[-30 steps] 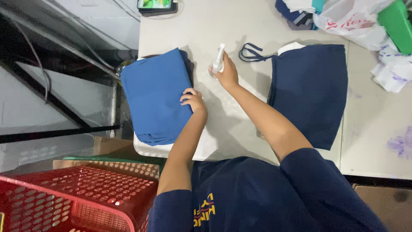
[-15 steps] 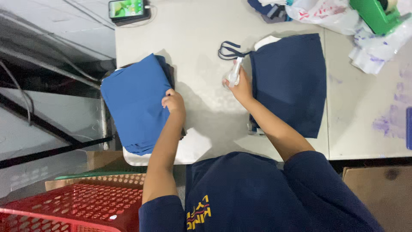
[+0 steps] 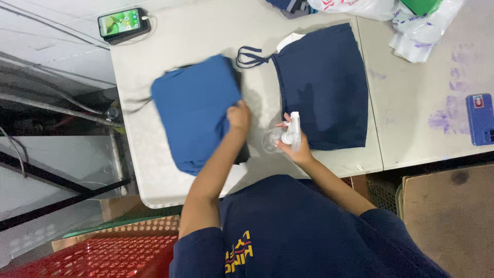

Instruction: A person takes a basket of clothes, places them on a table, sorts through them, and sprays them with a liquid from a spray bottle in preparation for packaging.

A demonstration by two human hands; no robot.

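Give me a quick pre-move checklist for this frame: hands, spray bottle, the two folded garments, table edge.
1. Left hand on the blue folded garment: ok, gripping its right edge.
2. Right hand holding the clear spray bottle: ok.
3. Nozzle direction: cannot tell.
4. Dark navy garment lying flat on the table: ok, drawstring out at its left.
5. Blue garment fully supported: cannot tell; its lower end lies near the front edge.
6. Phone away from the bottle: ok, at the far corner.

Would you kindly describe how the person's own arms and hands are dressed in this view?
Both hands are bare, with no gloves, rings or watch visible: left hand, right hand. The forearms are uncovered. Short navy sleeves of a T-shirt with yellow lettering end near the elbows.
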